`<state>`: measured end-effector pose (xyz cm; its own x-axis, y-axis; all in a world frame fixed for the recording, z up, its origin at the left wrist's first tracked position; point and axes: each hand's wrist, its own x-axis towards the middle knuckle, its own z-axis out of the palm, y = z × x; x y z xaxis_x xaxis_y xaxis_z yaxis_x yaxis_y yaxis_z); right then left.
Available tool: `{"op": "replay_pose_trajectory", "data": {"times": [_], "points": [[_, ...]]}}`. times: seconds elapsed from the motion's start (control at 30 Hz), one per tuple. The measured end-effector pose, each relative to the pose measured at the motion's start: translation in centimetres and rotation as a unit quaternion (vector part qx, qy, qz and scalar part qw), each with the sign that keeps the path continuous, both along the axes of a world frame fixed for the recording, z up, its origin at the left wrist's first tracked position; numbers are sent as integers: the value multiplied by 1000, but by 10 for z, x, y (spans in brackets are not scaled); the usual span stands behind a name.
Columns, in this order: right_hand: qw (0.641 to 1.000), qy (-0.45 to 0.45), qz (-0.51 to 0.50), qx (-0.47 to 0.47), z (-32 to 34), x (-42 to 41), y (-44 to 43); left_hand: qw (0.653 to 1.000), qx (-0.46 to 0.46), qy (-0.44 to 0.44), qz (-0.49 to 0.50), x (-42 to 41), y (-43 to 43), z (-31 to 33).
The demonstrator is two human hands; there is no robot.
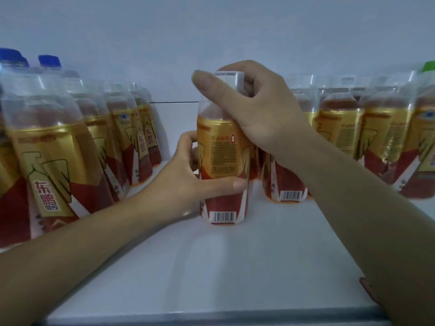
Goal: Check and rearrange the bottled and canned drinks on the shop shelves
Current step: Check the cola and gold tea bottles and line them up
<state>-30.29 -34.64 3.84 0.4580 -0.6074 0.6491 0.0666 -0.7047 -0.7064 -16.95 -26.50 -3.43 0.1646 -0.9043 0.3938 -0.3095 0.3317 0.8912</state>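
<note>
A gold-and-red labelled drink bottle (223,158) with a clear cap cover stands upright on the white shelf (211,267), its barcode side facing me. My left hand (188,177) grips its lower body, thumb across the front. My right hand (254,109) grips its neck and cap from above and the right. Behind my right wrist a second bottle of the same kind (286,184) stands, partly hidden.
Several matching bottles (58,161) line the shelf's left side, with blue-capped bottles (48,61) behind them. More matching bottles (376,132) fill the right side, one with a green cap (429,65). The white back wall (211,31) is close. The shelf's front edge (211,317) runs along the bottom.
</note>
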Motion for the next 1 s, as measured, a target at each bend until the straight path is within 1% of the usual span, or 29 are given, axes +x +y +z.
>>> {"op": "replay_pose_trajectory", "data": {"times": [0.03,0.1,0.13,0.17,0.23,0.37,0.43,0.5,0.57,0.67,0.73,0.8,0.9,0.97,1.0], "points": [[1000,10,17,17,0,0,1,1000,4,17,-25,4,-1,0],[994,26,86,67,1,0,2,996,23,28,-82,11,2,2],[991,28,107,78,1,0,2,994,30,24,-104,14,4,2],[991,25,107,73,0,0,1,993,33,18,-115,15,5,2],[995,18,85,40,-1,0,4,994,34,11,-108,11,6,3],[999,20,29,-12,-2,2,12,999,-5,21,-42,6,6,6],[998,40,37,8,-1,1,14,998,-15,25,-54,11,7,7],[995,78,49,25,-1,-2,12,997,-6,35,-66,16,6,8],[994,106,27,9,0,-3,12,997,4,32,-76,18,8,8],[995,96,6,-16,-1,-2,13,997,20,6,-77,14,9,8],[996,91,4,-23,0,-2,17,996,28,7,-81,9,10,9],[994,106,8,-18,0,-2,16,996,26,-1,-91,5,10,10],[986,162,27,-19,-4,-4,9,998,1,-17,-66,4,10,11],[983,171,67,-28,-7,-4,5,999,-27,-20,-33,7,8,9],[981,160,99,-40,-8,-4,5,999,-47,-24,-9,9,6,8]]}}
